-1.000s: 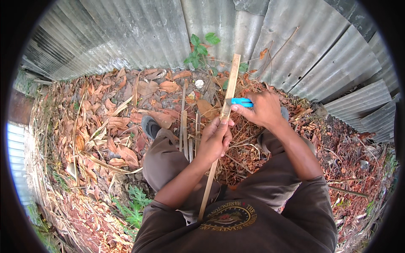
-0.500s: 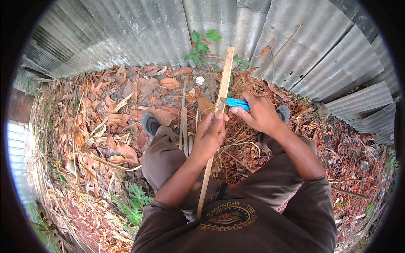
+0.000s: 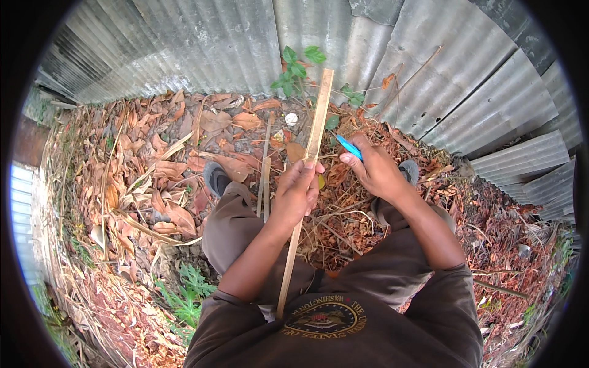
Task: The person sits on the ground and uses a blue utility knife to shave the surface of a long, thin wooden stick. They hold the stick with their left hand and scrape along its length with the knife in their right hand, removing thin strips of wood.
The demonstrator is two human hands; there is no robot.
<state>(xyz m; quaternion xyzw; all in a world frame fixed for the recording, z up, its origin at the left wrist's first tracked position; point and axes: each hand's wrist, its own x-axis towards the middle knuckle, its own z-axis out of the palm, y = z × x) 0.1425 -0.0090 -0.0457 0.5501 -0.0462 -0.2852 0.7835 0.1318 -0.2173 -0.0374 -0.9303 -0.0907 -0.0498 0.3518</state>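
My left hand (image 3: 297,191) is closed around a long, pale strip of split wood or bamboo (image 3: 321,113), gripping it near its middle. The strip slants up and away from my lap, its lower end resting against my shirt. To the right of it, my right hand (image 3: 375,164) holds a utility knife (image 3: 349,147) with a bright blue handle. The knife is apart from the strip and points toward the upper left; its blade cannot be made out clearly.
Corrugated metal sheets (image 3: 184,49) form a fence ahead. Dry brown leaves (image 3: 178,221) cover the ground, with a small green plant (image 3: 190,291) at lower left. A few thin strips (image 3: 265,178) lie by my left shoe (image 3: 216,178). Leafy shoots (image 3: 291,70) grow against the fence.
The knife has come off the strip and turned, moving slightly right with my right hand. My left hand and the strip have shifted a little to the left.
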